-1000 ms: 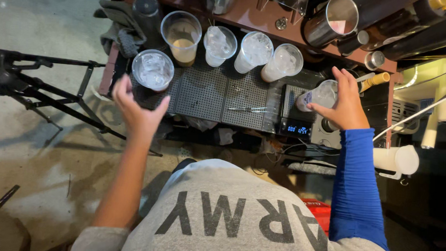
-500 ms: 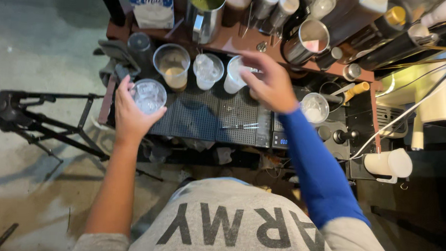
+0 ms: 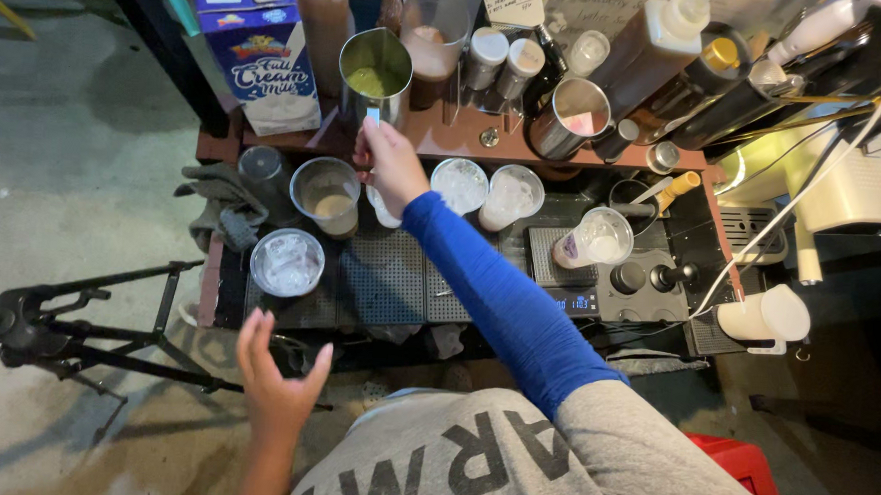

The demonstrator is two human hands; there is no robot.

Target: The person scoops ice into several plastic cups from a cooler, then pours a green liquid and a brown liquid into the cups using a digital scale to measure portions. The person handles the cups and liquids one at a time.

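Dark perforated counter (image 3: 390, 275): right hand (image 3: 390, 161) pinches steel pitcher (image 3: 374, 76) handle, green liquid inside; left hand (image 3: 276, 384) open, empty, below ice cup (image 3: 286, 263).

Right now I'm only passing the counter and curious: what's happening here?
A person stands at a crowded drinks counter. Their right hand, in a blue sleeve, reaches to the steel pitcher of green liquid on the shelf. Their left hand hovers open, holding nothing, below a plastic cup of ice on the black drip mat.
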